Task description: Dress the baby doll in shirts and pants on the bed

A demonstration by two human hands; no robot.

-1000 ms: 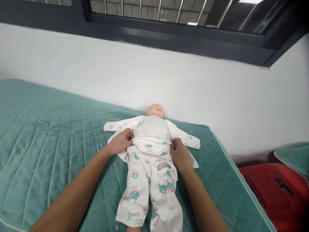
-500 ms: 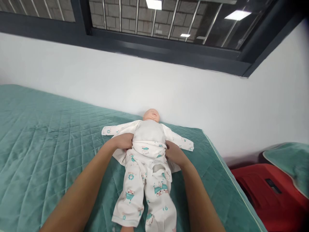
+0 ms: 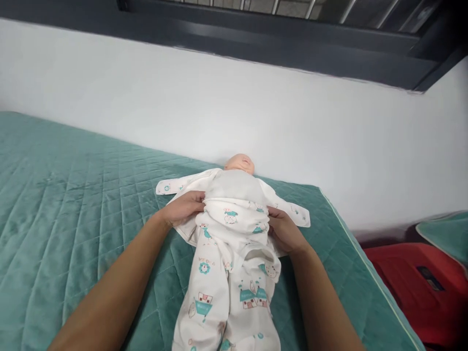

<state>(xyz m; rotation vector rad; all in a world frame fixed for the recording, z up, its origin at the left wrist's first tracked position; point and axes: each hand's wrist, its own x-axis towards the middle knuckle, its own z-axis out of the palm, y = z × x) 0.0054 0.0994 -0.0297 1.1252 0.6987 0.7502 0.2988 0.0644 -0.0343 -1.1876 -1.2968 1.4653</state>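
Observation:
A baby doll (image 3: 239,163) lies on its back, its head close to the wall. It wears white printed pants (image 3: 215,273), and their waistband lies across its belly below a plain pale torso (image 3: 237,186). My left hand (image 3: 185,207) is closed in a pinch on the waistband at the left side. On the opposite side, my right hand (image 3: 287,231) grips the waistband, its fingertips partly hidden by the cloth. A white printed shirt (image 3: 298,213) lies open under the doll, with both sleeves spread outward.
The doll rests on a green quilted bed cover (image 3: 98,204), whose right edge slants down beside it. A white wall (image 3: 183,107) rises behind, below a dark window frame (image 3: 256,39). At the lower right stands a red plastic object (image 3: 409,273) with green fabric (image 3: 446,234) over it.
My view has tilted down and come closer, so less of the window shows. My left fingers show more plainly on the waistband. The doll's foot has left the bottom of the view.

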